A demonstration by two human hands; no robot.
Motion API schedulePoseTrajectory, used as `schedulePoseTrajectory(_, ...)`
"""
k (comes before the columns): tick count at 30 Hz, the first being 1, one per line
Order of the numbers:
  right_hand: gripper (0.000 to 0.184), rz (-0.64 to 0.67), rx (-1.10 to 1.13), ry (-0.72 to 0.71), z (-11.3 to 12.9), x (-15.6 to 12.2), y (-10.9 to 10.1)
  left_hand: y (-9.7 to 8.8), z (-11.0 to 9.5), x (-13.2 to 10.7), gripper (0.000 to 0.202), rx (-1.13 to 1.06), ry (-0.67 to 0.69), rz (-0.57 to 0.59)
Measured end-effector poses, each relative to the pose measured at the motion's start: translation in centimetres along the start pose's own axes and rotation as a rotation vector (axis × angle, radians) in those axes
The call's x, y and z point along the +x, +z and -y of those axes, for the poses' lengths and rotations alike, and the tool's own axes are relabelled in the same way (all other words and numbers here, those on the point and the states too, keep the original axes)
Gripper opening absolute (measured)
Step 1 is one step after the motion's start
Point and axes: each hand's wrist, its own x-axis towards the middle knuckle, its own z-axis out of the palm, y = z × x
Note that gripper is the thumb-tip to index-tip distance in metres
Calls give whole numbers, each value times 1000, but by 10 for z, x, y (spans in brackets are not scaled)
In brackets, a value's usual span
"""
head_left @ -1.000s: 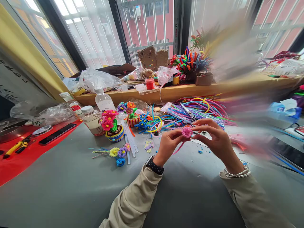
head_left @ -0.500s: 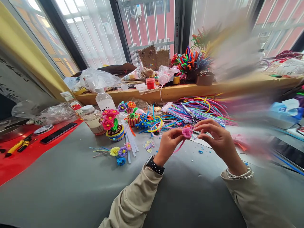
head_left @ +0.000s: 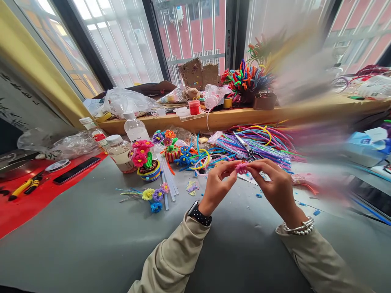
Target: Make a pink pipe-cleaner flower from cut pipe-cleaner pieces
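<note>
Between my two hands is a small pink pipe-cleaner flower, raised above the grey table. The fingers and thumb of my left hand pinch it from the left. From the right, my right hand grips its other side with thumb and forefinger; the fingertips partly cover it. Just behind the hands lie scissors on a heap of colourful pipe cleaners. Finished yellow, purple and blue flowers rest on the table to the left.
A potted pink flower stands beside a wide jar and a clear bottle. Glue sticks lie near it. On red cloth at left are a phone and yellow-handled pliers. A windowsill holds craft supplies. The right side is blurred.
My right hand has moved left and closed onto the pink flower, which has turned in my fingers. Its dangling pink stem no longer shows. My left hand stays in nearly the same place.
</note>
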Motion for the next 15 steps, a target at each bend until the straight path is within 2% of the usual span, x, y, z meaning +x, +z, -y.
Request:
schedulePoseTrajectory(2, 10, 2, -43, -80, -1, 0, 0, 1, -1, -1, 30, -49, -33, 53)
schedulePoseTrajectory(5, 9, 11, -54, -136, 0, -2, 3, 4, 1, -1, 28, -77, -75, 8)
schedulePoseTrajectory(9, 14, 15, -50, -84, 1, -4, 9, 6, 3, -1, 21, -152, -102, -92)
schedulePoseTrajectory(15, 12, -6, -105, -44, 0, -7, 13, 10, 2, -2, 22, -248, -164, -122)
